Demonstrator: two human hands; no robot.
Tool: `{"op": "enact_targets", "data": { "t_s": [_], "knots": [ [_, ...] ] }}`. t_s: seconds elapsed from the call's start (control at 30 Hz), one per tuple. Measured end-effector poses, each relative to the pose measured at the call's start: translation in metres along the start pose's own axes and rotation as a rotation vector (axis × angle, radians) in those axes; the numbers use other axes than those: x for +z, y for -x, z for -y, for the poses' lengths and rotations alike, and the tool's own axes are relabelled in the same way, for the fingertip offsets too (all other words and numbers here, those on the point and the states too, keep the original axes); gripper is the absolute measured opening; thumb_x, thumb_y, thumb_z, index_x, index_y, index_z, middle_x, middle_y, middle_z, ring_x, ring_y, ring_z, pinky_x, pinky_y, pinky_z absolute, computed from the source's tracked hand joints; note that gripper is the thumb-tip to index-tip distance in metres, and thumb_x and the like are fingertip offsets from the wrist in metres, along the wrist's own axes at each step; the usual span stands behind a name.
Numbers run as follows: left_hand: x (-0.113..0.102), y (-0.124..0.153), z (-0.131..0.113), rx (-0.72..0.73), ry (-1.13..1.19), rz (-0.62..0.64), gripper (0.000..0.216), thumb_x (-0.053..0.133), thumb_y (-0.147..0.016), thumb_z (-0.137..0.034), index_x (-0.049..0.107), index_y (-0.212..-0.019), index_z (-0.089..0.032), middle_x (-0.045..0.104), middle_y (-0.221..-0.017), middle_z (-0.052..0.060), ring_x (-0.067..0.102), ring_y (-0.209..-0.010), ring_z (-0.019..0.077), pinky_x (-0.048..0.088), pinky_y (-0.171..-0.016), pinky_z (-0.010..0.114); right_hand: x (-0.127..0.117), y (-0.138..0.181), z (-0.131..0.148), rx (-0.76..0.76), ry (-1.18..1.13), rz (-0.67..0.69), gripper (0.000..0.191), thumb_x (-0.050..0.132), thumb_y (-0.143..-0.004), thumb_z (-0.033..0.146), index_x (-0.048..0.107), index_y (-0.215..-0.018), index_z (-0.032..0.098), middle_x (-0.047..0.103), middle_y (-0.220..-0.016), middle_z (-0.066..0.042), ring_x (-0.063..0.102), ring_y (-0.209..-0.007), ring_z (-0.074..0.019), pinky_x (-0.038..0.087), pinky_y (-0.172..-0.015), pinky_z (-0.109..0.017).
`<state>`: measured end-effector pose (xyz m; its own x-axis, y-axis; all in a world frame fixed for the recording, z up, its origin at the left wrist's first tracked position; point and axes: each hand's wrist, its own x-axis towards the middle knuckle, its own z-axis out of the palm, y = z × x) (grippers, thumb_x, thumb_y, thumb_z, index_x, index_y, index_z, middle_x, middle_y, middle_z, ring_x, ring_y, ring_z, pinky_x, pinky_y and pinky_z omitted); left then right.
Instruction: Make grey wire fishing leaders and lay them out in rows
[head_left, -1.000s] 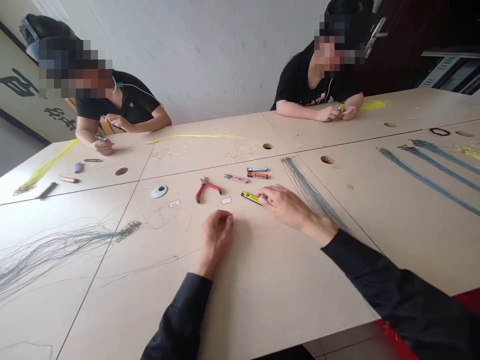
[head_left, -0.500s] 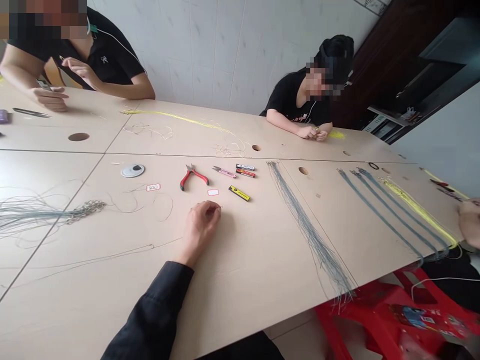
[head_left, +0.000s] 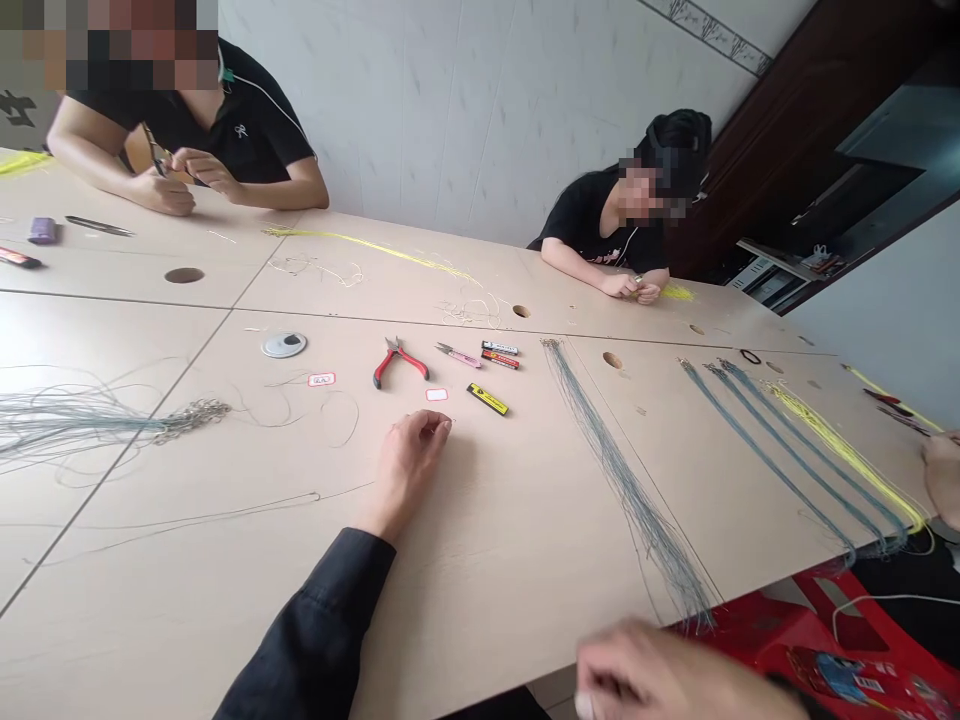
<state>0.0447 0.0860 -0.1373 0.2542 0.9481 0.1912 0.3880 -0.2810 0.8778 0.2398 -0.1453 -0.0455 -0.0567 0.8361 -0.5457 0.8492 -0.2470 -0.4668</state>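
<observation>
At the upper left of the frame, a co-worker (head_left: 259, 135) in a black top sits across the pale table (head_left: 480, 560), holding a small dark tool. Below, at the left edge, a loose bundle (head_left: 97, 425) of blue-grey cords fans out, its metal ends (head_left: 191, 420) clustered toward the centre. Lower down, a thin cord (head_left: 225, 512) with a tiny loop runs right, to the wearer's left wrist.

Left of centre lie a round white disc (head_left: 284, 344), a red-bordered label (head_left: 322, 380) and red-handled pliers (head_left: 395, 347). At the centre, the left hand (head_left: 412, 460) rests on its side, thumb and forefinger pinched together; a fine tip shows at the fingers, apparently the thin cord's end. Just right are pink snips (head_left: 461, 355) and a yellow-and-black case (head_left: 487, 399).

Right of centre, another blue-grey bundle (head_left: 622, 470) slants down to the table edge. At the bottom, the blurred right hand (head_left: 652, 670) is off the tabletop, fingers curled; whether it grips anything I cannot tell. Further right lie three tidier blue-grey bundles (head_left: 757, 450) and a yellow one.

The work seems partway: the gathered bundles look sorted, one cord is in hand, and the loose left bundle looks unsorted.
</observation>
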Motion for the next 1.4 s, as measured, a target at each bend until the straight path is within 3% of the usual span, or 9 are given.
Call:
{"op": "enact_targets", "data": {
  "t_s": [0.03,0.07,0.17,0.23,0.37,0.6,0.8,1.07,1.4],
  "knots": [
    [0.0,0.0,0.0,-0.005,0.001,-0.001,0.025,0.052,-0.089,-0.038,0.066,-0.085,-0.018,0.071,-0.082,0.004,0.063,-0.074,0.0186,0.047,-0.072,0.031,-0.021,-0.02,0.01,-0.072,-0.039,0.117,0.031,0.052,-0.094,0.048,0.067,-0.081,0.024,0.064,-0.073,-0.001,0.059,-0.066,-0.014,0.047,-0.063,-0.027],
    [0.0,0.001,0.0,-0.008,-0.004,-0.001,0.024,0.053,-0.088,-0.037,0.066,-0.084,-0.018,0.071,-0.081,0.004,0.063,-0.074,0.0185,0.046,-0.072,0.031,-0.04,-0.045,0.019,-0.11,-0.072,0.046,0.034,0.045,-0.096,0.047,0.065,-0.084,0.022,0.062,-0.069,-0.001,0.057,-0.063,-0.0136,0.045,-0.06,-0.026],
    [-0.001,0.002,-0.001,-0.012,-0.025,0.003,0.023,0.053,-0.088,-0.035,0.066,-0.083,-0.018,0.071,-0.08,0.003,0.063,-0.074,0.0186,0.046,-0.071,0.031,-0.078,-0.13,0.032,-0.161,-0.006,-0.511,0.027,0.042,-0.097,0.038,0.062,-0.097,0.021,0.063,-0.083,-0.004,0.058,-0.074,-0.0164,0.045,-0.07,-0.027],
    [-0.001,0.002,-0.001,-0.014,-0.031,0.0,0.022,0.053,-0.089,-0.035,0.066,-0.082,-0.018,0.07,-0.079,0.003,0.063,-0.074,0.0188,0.045,-0.072,0.032,-0.082,-0.183,0.031,-0.113,0.105,-0.694,0.023,0.049,-0.093,0.03,0.063,-0.105,0.017,0.062,-0.101,-0.011,0.057,-0.095,-0.0226,0.044,-0.089,-0.034],
    [0.001,0.001,0.001,-0.002,-0.038,-0.003,0.021,0.053,-0.088,-0.034,0.065,-0.081,-0.019,0.069,-0.076,0.003,0.061,-0.071,0.0185,0.045,-0.072,0.033,-0.064,-0.235,0.019,-0.103,0.159,-0.757,0.028,0.056,-0.089,0.032,0.063,-0.11,0.014,0.057,-0.109,-0.016,0.052,-0.105,-0.0283,0.041,-0.098,-0.04],
    [0.0,0.002,-0.001,-0.005,-0.065,-0.005,0.018,0.055,-0.087,-0.032,0.064,-0.078,-0.019,0.067,-0.073,0.002,0.058,-0.068,0.017,0.043,-0.07,0.031,-0.046,-0.214,0.017,-0.257,-0.245,-0.788,0.02,0.043,-0.095,0.035,0.045,-0.106,0.019,0.061,-0.091,-0.008,0.059,-0.08,-0.021,0.046,-0.074,-0.033],
    [-0.002,-0.002,-0.011,-0.204,0.104,0.001,0.025,0.057,-0.087,-0.041,0.063,-0.081,-0.018,0.059,-0.066,-0.001,0.047,-0.058,0.0122,0.036,-0.057,0.025,-0.044,-0.199,0.027,-0.291,-0.493,-0.812,0.012,0.043,-0.092,0.031,0.037,-0.097,0.023,0.043,-0.068,0.005,0.041,-0.051,-0.0124,0.034,-0.052,-0.024],
    [0.013,-0.009,-0.02,-0.195,0.318,-0.029,0.028,0.059,-0.087,-0.044,0.062,-0.086,-0.016,0.059,-0.077,0.0,0.05,-0.069,0.0114,0.038,-0.063,0.023,-0.046,-0.192,0.03,-0.422,-0.558,-0.731,0.023,0.042,-0.096,0.037,0.044,-0.111,0.019,0.052,-0.081,-0.001,0.049,-0.066,-0.0141,0.041,-0.063,-0.026],
    [0.014,-0.004,-0.015,-0.166,0.236,0.067,0.028,0.06,-0.087,-0.043,0.066,-0.087,-0.015,0.062,-0.075,0.001,0.049,-0.065,0.0112,0.038,-0.061,0.023,-0.043,-0.194,0.036,-0.433,-0.685,-0.539,0.026,0.057,-0.089,0.042,0.062,-0.086,0.017,0.058,-0.071,0.002,0.049,-0.064,-0.0107,0.04,-0.061,-0.021]
  ]
}}
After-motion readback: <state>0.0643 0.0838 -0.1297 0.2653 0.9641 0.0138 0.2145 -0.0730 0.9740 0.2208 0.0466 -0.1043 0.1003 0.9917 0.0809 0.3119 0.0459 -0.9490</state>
